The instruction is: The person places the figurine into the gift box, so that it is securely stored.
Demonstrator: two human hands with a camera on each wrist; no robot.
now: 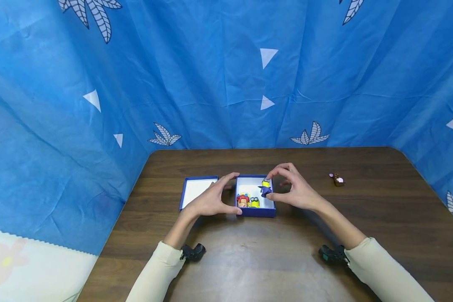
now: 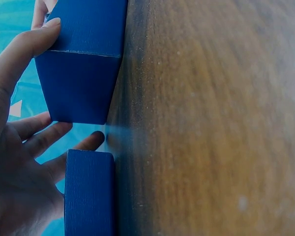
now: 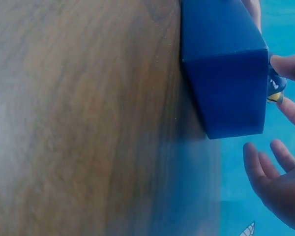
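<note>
A blue box (image 1: 255,213) with a white inside stands open-topped on the table. My left hand (image 1: 209,201) grips its left side, with the thumb at the near corner and fingertips at the far edge. Between thumb and forefinger, my right hand (image 1: 300,193) pinches a small yellow-and-dark-blue toy figure (image 1: 265,189) over the box's right part. In the right wrist view, the figure (image 3: 276,86) shows just above the box wall (image 3: 231,98). Inside, at the near left, lie a red-haired toy figure (image 1: 243,200) and a yellow goggled toy figure (image 1: 254,202).
The box lid (image 1: 198,188), white inside and blue-edged, lies left of the box, partly behind my left hand. A small brown-and-pink toy (image 1: 337,180) rests on the wooden table (image 1: 256,256) at the right. Blue curtain (image 1: 226,75) surrounds the table's far side.
</note>
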